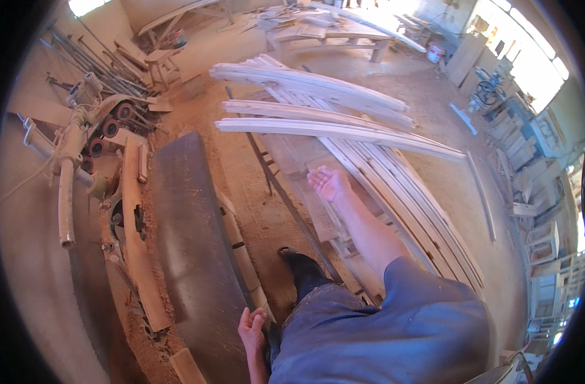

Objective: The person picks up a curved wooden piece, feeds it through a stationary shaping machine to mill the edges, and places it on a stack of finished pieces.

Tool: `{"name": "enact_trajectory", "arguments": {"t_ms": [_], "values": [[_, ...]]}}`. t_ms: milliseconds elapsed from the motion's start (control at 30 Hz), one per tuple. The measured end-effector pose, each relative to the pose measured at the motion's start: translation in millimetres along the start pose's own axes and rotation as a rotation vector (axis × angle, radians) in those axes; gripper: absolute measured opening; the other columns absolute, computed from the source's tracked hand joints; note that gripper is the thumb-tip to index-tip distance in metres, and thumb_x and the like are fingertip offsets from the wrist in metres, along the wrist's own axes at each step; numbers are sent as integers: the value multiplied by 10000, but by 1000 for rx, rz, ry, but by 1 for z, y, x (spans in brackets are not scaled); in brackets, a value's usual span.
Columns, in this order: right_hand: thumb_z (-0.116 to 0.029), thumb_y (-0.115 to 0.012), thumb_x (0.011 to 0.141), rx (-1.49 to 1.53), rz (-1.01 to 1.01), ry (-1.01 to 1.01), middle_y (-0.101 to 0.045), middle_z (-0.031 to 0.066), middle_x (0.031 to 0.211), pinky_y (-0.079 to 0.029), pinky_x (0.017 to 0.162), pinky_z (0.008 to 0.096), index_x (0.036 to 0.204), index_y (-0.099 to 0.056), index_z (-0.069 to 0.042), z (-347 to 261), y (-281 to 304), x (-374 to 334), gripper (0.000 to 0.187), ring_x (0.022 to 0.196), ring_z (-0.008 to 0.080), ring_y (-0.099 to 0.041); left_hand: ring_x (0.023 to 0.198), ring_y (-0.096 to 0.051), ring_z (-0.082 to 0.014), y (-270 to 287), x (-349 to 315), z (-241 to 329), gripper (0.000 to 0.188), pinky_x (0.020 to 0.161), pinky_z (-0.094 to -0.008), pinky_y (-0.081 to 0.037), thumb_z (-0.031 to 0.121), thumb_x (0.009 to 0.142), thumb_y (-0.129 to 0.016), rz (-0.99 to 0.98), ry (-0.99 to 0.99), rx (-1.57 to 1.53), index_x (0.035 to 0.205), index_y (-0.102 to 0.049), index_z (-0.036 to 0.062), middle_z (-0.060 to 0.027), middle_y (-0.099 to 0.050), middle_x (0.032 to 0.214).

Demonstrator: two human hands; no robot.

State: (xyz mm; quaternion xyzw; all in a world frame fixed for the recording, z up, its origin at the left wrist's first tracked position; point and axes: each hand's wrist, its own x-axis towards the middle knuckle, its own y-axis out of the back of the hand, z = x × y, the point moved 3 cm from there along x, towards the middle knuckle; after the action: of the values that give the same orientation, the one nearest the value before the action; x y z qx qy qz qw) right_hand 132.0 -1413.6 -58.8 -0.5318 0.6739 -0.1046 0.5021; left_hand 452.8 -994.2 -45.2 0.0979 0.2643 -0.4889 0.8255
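My right hand [329, 184] is stretched out with the palm up and the fingers apart, holding nothing. It hangs over the left side of a long stack of pale wooden strips [395, 185], apart from them. Across the top of that stack lie several more pale strips [305, 130], fanned out at an angle. My left hand [251, 325] is low beside my body, its fingers loosely bent and slightly apart, with nothing visible in them. Nearest to it is the dark flat metal bed [193, 237] of a woodworking machine.
A wooden fence board [137, 237] runs along the machine's left side amid sawdust. Pipes and rollers [111, 128] stand beyond it. A dark metal rail [279, 185] lies between machine and stack. A low wooden bench [331, 38] with scraps stands at the back; boards [516, 137] lean along the right wall.
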Motion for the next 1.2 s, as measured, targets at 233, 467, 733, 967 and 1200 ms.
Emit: {"name": "enact_trajectory", "arguments": {"t_ms": [233, 467, 733, 967, 1200], "values": [[-289, -614, 953, 47, 169, 78, -286, 286, 1528, -247, 1188, 522, 1534, -148, 0, -27, -51, 148, 799, 1436, 411, -290, 970, -682, -233, -29, 56, 50, 598, 854, -329, -551, 41, 956, -586, 145, 55, 17, 1469, -316, -107, -207, -670, 1176], [-209, -639, 931, 289, 220, 174, -384, 246, 1491, -246, 1176, 556, 1443, -372, -21, -45, -54, 212, 607, 1416, 406, -334, 964, -678, -221, -79, 121, 96, 609, 863, -314, -535, 60, 962, -586, 48, -18, 188, 1477, -305, -103, -196, -661, 1193], [3, -589, 883, 252, 193, 227, -547, 198, 1315, -328, 1155, 554, 1289, -476, 28, -33, -59, 181, 422, 1297, 363, -498, 1116, -623, -238, -146, 196, 216, 543, 998, -341, -471, 72, 950, -577, 40, -208, 446, 1428, -394, -109, -192, -644, 1232], [33, -601, 867, 211, 52, 109, -586, 211, 1256, -386, 1132, 546, 1199, -535, 55, 26, -67, 97, 339, 1233, 352, -539, 1408, -353, -366, -220, 234, 312, 573, 1168, -469, -288, 54, 850, -650, 42, -845, 1144, 1388, -470, -24, -207, -421, 1480], [61, -624, 858, 204, -170, 34, -585, 198, 1262, -407, 1123, 524, 1278, -510, 58, 50, -115, -19, 434, 1217, 346, -545, 1461, -269, -321, -211, 212, 333, 643, 1220, -513, -152, 126, 800, -732, 59, -1036, 1443, 1392, -496, 41, -122, -389, 1520]]}}
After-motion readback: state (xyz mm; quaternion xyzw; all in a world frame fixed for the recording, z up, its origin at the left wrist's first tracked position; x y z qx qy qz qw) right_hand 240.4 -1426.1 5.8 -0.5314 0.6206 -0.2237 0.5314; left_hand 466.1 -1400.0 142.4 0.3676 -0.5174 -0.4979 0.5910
